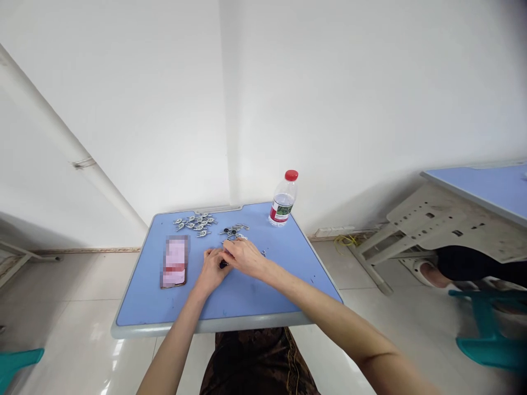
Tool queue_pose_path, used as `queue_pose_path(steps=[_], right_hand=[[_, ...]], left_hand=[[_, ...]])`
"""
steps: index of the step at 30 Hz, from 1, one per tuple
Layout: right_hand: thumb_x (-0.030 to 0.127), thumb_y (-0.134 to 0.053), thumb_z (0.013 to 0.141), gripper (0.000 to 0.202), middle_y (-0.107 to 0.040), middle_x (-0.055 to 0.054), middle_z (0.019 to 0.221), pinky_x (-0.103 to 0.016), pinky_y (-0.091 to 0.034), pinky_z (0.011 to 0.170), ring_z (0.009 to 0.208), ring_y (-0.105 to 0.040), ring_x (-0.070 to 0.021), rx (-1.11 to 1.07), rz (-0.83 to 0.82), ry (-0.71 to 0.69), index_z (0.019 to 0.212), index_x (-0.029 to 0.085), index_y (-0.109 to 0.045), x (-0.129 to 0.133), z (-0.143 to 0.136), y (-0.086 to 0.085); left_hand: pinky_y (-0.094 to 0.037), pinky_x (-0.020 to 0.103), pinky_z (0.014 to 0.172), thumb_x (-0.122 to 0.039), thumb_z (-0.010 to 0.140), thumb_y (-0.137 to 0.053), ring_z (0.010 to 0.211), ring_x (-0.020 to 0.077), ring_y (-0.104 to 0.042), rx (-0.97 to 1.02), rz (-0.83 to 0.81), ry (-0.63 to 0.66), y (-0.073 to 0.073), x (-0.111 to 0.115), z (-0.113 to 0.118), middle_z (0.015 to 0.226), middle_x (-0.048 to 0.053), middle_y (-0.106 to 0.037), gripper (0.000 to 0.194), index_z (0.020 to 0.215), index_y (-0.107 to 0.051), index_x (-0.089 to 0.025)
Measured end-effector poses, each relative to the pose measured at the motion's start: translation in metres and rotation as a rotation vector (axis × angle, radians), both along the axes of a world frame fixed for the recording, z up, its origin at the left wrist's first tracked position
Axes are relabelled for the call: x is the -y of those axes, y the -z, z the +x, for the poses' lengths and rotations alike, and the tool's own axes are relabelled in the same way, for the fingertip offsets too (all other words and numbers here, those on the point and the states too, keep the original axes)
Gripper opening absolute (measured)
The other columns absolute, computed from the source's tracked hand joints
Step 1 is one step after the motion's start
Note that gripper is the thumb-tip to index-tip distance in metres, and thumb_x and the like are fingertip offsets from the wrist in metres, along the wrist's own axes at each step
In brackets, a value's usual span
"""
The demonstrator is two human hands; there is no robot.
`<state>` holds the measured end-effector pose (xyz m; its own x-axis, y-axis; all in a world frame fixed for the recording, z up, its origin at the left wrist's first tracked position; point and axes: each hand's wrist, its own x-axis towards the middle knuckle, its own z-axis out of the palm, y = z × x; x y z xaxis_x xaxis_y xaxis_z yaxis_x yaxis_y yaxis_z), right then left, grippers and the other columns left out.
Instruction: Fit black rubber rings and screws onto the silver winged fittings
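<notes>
My left hand (pixel 212 270) and my right hand (pixel 247 257) meet over the middle of the blue desk (pixel 255 302). Their fingers are bent and closed around a small dark part (pixel 223 264), which is mostly hidden by them. Just beyond the fingertips lies a small group of metal pieces with black round parts (pixel 231 231). Farther left is a pile of small silver metal pieces with prongs (pixel 197 222). A few tiny shiny bits (pixel 264 253) rest beside my right hand.
A phone (pixel 175 263) with a blurred screen lies on the desk's left side. At the back right stands a clear bottle with a red cap (pixel 282 200). Beyond the desk is a white wall. To the right are another desk (pixel 465 219), a person's foot (pixel 428 274) and a green stool (pixel 481 323).
</notes>
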<state>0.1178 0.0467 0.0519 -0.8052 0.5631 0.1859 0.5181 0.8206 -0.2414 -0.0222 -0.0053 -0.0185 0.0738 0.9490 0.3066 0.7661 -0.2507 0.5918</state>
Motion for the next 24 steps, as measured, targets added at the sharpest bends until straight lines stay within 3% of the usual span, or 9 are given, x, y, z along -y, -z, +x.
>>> queue_pose_path(steps=[4,11,17,24], right_hand=[[0.024,-0.044,0.094,0.012,-0.064,-0.001,0.077,-0.024,-0.035,0.066,0.069,-0.056,-0.0142,-0.115,-0.105,-0.117,0.095,0.018,-0.054,-0.008,0.009,0.0],[0.021,-0.033,0.097,0.021,-0.061,-0.002,0.079,-0.027,-0.038,0.071,0.071,-0.054,-0.0145,-0.099,-0.151,-0.203,0.087,0.018,-0.051,-0.015,0.013,-0.019],[0.014,-0.04,0.092,0.015,-0.06,-0.004,0.081,-0.026,-0.04,0.068,0.072,-0.053,-0.0147,-0.262,-0.235,-0.267,0.085,0.017,-0.053,-0.02,0.012,-0.003],[0.015,-0.047,0.09,0.012,-0.058,-0.002,0.071,-0.026,-0.038,0.062,0.065,-0.05,-0.0142,-0.338,-0.153,-0.208,0.079,0.018,-0.053,-0.018,0.006,0.01]], left_hand=[[-0.037,0.039,0.085,-0.017,0.078,-0.063,0.085,0.0202,-0.057,0.005,-0.004,0.002,-0.001,-0.001,0.002,0.085,0.002,-0.064,0.005,0.082,-0.064,-0.02],[-0.037,0.037,0.084,-0.019,0.077,-0.067,0.085,0.0197,-0.058,0.016,-0.003,-0.003,-0.006,0.001,0.004,0.087,0.002,-0.066,0.011,0.087,-0.065,-0.021],[-0.037,0.036,0.083,-0.022,0.078,-0.066,0.086,0.0205,-0.056,0.023,-0.023,-0.033,-0.005,0.003,0.006,0.086,0.002,-0.065,0.009,0.087,-0.065,-0.021],[-0.037,0.035,0.08,-0.019,0.079,-0.064,0.085,0.0208,-0.054,0.033,-0.046,-0.029,-0.007,0.004,0.007,0.085,0.003,-0.065,0.005,0.083,-0.066,-0.021]])
